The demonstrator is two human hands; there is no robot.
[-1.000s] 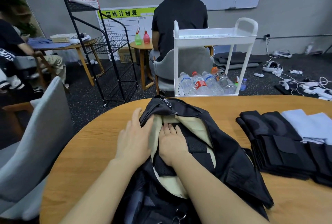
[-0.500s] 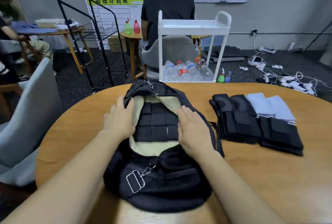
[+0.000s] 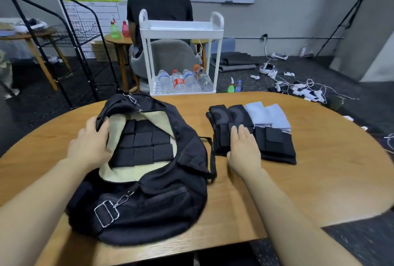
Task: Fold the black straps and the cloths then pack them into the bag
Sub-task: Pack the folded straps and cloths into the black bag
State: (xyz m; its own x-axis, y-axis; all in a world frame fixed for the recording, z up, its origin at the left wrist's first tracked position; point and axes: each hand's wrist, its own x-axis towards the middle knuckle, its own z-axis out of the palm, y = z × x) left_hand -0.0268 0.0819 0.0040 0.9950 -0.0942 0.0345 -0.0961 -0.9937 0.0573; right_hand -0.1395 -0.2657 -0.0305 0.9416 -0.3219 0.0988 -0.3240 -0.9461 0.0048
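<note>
On the wooden table [image 3: 319, 169] (cables litter the floor), left hand [image 3: 89, 146] grips the bag [image 3: 149, 201]; right hand [image 3: 243, 150] lies flat, released.

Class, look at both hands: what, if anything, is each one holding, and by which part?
The left hand holds the black bag by the left edge of its opening. The right hand lies flat on the folded black straps, gripping nothing.

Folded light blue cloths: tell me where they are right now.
In the head view, the folded light blue cloths lie on the wooden table, on its far right side, behind the stacked black straps that the right hand touches.
</note>
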